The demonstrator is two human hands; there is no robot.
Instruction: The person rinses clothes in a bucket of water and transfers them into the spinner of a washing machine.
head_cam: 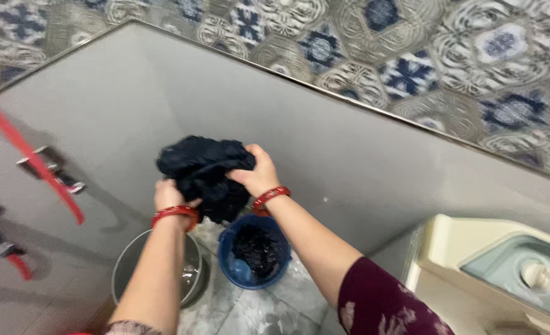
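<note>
Both hands (216, 186) grip one dark cloth (205, 167) above two buckets (225, 248).

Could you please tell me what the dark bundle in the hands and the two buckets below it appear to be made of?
The dark bundle, gripped by the left hand and right hand, looks like wet navy fabric: soft, crumpled folds, matte. The blue bucket seems to be plastic, with an even colour and smooth rim. The grey bucket could be metal or plastic; its dull sheen leaves that open.
</note>
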